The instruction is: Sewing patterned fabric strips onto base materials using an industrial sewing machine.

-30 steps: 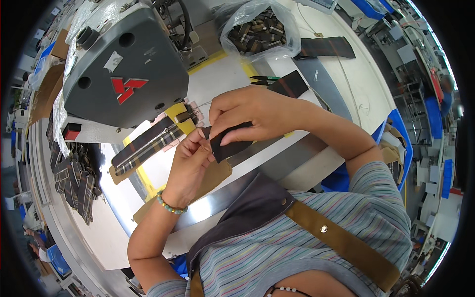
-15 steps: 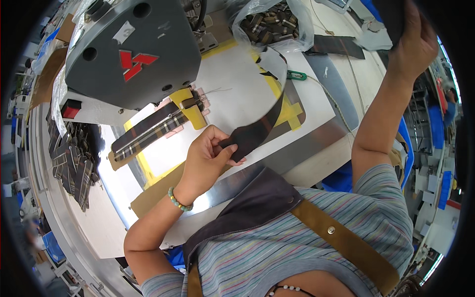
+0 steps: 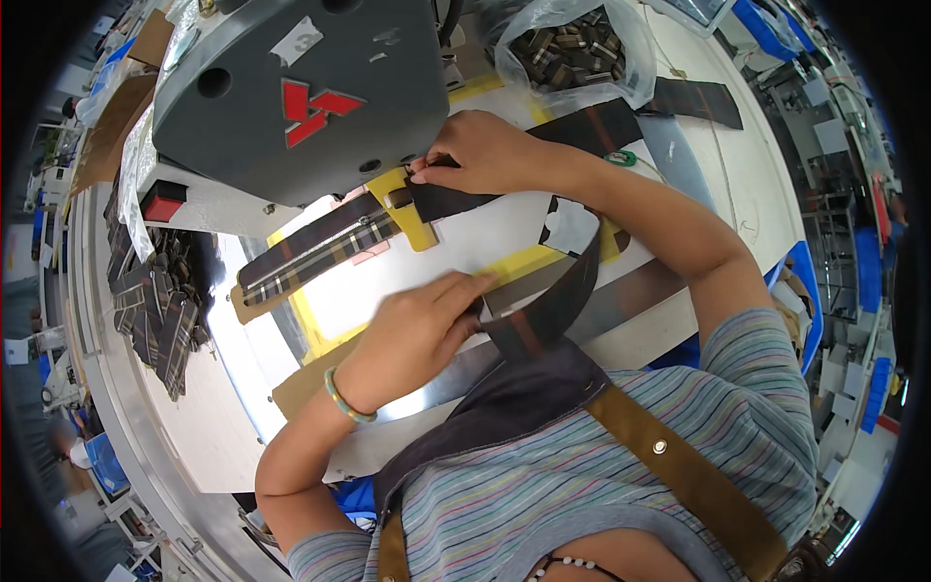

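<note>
At the near side of the work surface, my left hand (image 3: 417,325) is closed on the end of a dark plaid fabric strip (image 3: 543,320), which curls up and away to the right. My right hand (image 3: 490,155) pinches the end of another stretch of dark fabric strip (image 3: 572,131), right beside the yellow guide (image 3: 415,228) under the machine head. I cannot tell whether both stretches are one piece. On the guide's left side lies a plaid strip (image 3: 320,254) with a pale line along its middle. Part of the guide's upper end is hidden.
The grey machine head (image 3: 301,107) with a red emblem overhangs the upper left. A clear plastic bag (image 3: 635,63) of folded plaid pieces stands at the back. Several plaid strips (image 3: 160,310) are heaped at the left. A green-handled tool (image 3: 621,158) lies near my right forearm.
My right hand has come down from the upper right to the yellow guide, bringing the dark strip's end. My left hand stays low, still holding its strip. The whole view has shifted slightly.
</note>
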The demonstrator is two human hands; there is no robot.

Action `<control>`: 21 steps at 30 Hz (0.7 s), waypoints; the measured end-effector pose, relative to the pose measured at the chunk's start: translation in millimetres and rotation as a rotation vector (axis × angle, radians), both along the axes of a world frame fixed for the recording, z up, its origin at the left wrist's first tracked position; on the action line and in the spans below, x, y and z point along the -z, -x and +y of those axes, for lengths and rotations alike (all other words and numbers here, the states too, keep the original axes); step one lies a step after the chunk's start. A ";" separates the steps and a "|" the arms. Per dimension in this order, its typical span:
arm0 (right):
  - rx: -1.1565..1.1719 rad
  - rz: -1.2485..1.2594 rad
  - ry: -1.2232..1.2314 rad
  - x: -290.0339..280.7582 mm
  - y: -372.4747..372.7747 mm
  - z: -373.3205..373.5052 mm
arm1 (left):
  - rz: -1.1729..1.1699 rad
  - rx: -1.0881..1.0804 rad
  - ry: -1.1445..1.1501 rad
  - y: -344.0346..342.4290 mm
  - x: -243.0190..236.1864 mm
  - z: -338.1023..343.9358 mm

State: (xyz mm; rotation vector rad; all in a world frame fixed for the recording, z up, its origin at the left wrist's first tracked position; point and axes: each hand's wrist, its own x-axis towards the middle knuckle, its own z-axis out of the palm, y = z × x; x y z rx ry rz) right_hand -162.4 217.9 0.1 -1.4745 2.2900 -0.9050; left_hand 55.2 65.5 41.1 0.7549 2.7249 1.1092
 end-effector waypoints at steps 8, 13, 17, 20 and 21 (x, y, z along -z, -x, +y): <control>0.090 0.022 0.027 -0.6 6.0 5.0 | 0.599 -0.231 0.483 39.0 21.3 -35.1; 0.099 -0.018 0.074 4.4 6.3 4.5 | 0.486 -0.227 0.457 37.3 32.5 -37.2; 0.099 0.013 0.065 2.0 7.0 2.7 | 0.451 -0.215 0.418 40.1 32.3 -37.8; 0.074 -0.018 0.031 -5.4 9.5 2.8 | 0.424 -0.214 0.397 41.6 32.5 -39.1; 0.075 -0.018 0.031 -4.4 8.7 2.6 | 0.428 -0.215 0.390 41.8 32.4 -39.5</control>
